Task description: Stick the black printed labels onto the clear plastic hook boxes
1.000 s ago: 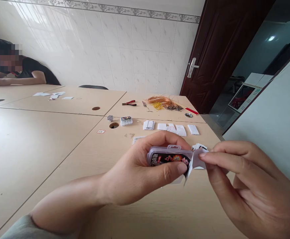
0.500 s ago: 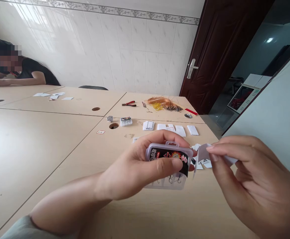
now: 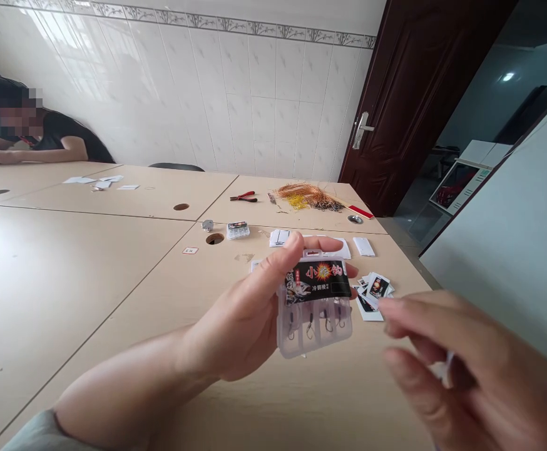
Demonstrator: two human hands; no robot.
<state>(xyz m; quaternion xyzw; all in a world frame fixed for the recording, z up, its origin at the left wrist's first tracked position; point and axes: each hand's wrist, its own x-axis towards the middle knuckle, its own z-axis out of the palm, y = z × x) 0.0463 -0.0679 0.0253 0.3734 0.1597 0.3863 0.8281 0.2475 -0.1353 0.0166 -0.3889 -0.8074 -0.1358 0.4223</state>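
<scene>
My left hand (image 3: 250,300) grips a clear plastic fishhook box (image 3: 315,347), its thumb along the left edge and fingers behind. Across the upper part of the box lies a black label with a red and yellow burst. Dark hooks show in the compartments below it. To the right of the box is my right hand (image 3: 461,363), blurred by motion, with thumb and forefinger apart and the other fingers curled. A pale bit shows among those curled fingers, too blurred to identify. Black-and-white label cards (image 3: 377,287) lie on the table between the hands.
Farther back are a second hook box (image 3: 238,230), white paper stacks (image 3: 363,246), red-handled pliers (image 3: 244,196) and a bundle of copper-coloured strands (image 3: 296,190). The table (image 3: 127,269) has round holes. A person (image 3: 62,138) sits at the far left.
The box has tilted, and my left thumb has moved off its label to the edge. My right hand has drawn down and away; the white paper formerly pinched there no longer shows clearly.
</scene>
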